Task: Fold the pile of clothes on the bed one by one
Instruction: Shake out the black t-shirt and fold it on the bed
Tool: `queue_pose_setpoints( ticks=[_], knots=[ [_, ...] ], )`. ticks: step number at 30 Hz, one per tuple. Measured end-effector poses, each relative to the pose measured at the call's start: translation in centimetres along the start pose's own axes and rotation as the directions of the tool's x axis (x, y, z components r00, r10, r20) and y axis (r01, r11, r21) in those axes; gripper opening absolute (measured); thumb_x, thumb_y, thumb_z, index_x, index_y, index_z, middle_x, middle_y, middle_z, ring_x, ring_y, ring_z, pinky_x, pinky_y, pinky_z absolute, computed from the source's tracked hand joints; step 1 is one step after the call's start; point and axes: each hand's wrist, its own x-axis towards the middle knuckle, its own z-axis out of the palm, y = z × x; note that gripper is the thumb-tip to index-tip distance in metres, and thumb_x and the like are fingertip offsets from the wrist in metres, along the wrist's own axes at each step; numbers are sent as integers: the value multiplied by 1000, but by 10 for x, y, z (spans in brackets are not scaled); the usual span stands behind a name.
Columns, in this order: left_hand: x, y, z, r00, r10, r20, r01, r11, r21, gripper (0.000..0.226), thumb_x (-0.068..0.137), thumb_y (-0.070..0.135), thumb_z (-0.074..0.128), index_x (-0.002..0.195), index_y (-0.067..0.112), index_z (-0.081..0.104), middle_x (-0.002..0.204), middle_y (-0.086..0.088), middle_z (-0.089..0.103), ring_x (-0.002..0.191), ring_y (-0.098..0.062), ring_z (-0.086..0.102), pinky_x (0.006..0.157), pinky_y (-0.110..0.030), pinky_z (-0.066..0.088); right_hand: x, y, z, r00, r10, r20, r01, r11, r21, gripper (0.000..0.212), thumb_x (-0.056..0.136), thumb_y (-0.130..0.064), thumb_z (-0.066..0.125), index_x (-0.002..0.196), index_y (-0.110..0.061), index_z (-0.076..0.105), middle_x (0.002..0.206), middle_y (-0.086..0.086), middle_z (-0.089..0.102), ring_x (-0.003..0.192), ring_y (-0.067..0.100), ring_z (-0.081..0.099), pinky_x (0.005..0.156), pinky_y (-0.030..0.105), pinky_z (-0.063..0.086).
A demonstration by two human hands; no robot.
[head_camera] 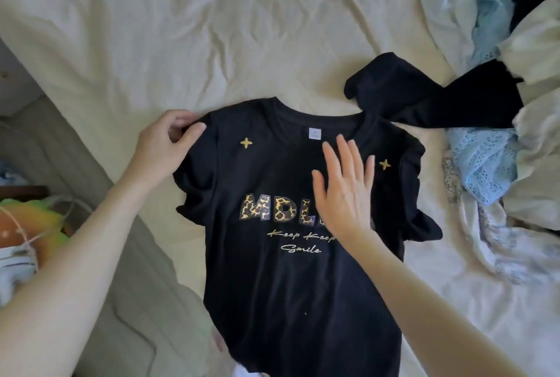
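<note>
A black T-shirt (272,279) with leopard-print letters and gold stars lies face up on the cream bed sheet (188,31), neck pointing away from me. My left hand (165,142) pinches the shirt's left shoulder at the sleeve seam. My right hand (347,185) lies flat with fingers straight on the chest, just below the collar and covering part of the lettering. The pile of clothes (515,110) sits at the right edge of the bed.
A second black garment (430,98) lies crumpled beyond the shirt's right shoulder, reaching into the pile. Light blue lace fabric (481,164) and white items lie at the right. The bed's edge (100,188) runs diagonally at left, with colourful items (27,225) beside it.
</note>
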Motion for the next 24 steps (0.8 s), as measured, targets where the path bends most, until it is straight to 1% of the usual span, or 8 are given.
queue_pose_setpoints(
  ticks=[3,5,9,14,16,18,22,24],
  knots=[
    [-15,-22,-16,986,-80,148,93,992,-80,8,88,25,64,88,32,63,87,14,65,81,-3,58,75,-12,45,-21,-36,23,989,-79,129,79,997,5,51,93,-34,50,139,-12,46,148,16,38,138,36,32,110,61,21],
    [-19,-24,-17,978,-95,186,114,989,-95,2,88,23,65,87,22,64,87,1,64,80,-11,55,77,-23,44,-26,-43,30,982,-64,175,68,998,-17,54,94,-40,42,141,-16,43,150,15,35,140,36,28,110,61,18],
    [-15,-16,-25,998,-47,-37,40,987,-155,21,91,28,60,74,24,48,72,6,47,63,1,43,58,-9,36,-24,-43,37,977,-23,211,36,998,-60,55,94,-44,35,143,-19,41,152,14,31,141,35,26,111,61,17],
    [-11,-9,-38,954,-83,-287,35,985,-168,19,90,26,60,80,27,45,78,10,51,64,11,50,65,-7,39,-24,-42,39,975,-21,219,40,996,-82,55,94,-44,36,143,-19,41,152,13,32,141,35,26,111,61,19],
    [-16,-18,-33,935,-296,-198,217,915,-340,16,91,33,59,95,19,52,91,0,61,77,2,58,73,-21,47,-24,-42,40,979,-13,206,31,996,-84,54,94,-42,43,143,-19,41,152,14,31,141,36,26,111,61,18],
    [-28,-28,-28,877,-480,-35,405,776,-484,34,92,41,56,110,12,56,103,-7,65,88,-17,64,76,-34,54,-24,-44,39,980,-12,200,30,996,-85,55,93,-40,48,143,-18,41,152,14,31,141,36,25,111,62,17],
    [-63,-42,-15,851,-510,121,477,657,-584,39,83,48,63,107,17,62,108,-2,69,92,-15,68,70,-26,56,-23,-46,37,978,-18,207,35,996,-79,57,94,-38,52,145,-18,37,153,15,28,142,37,22,111,62,15],
    [-79,-45,-4,854,-498,150,485,659,-575,29,85,40,65,106,20,63,106,1,70,92,-10,68,76,-25,53,-24,-47,35,978,-15,209,33,996,-82,57,94,-37,52,146,-18,35,154,15,27,142,37,22,111,62,15]
  ],
)
